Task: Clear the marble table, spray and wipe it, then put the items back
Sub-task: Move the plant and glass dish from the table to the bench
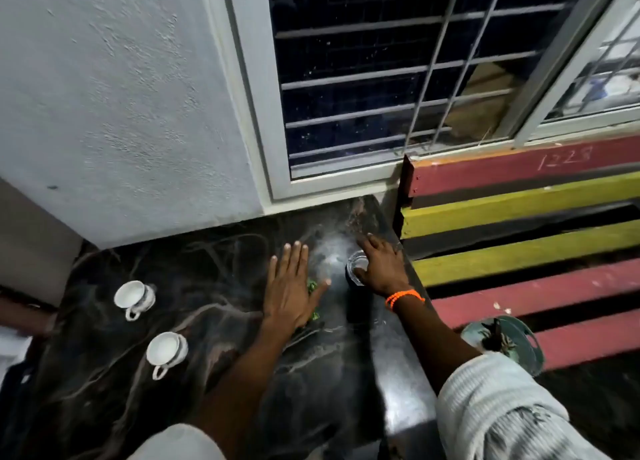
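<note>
Marble table (207,321): glass (356,269) under right hand (381,269) fingers (367,243).

Cups (135,298) left; table (214,279) middle open

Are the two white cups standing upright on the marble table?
No, both white cups lie tipped on their sides on the marble table, their openings facing the camera.

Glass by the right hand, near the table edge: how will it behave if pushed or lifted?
The glass looks clear and rigid, so probably fragile if knocked. It stands upright on polished marble table, so a push would likely slide it rather than tip it. It sits close to the right edge, under the right hand, so a sideways shove risks sending it off.
</note>
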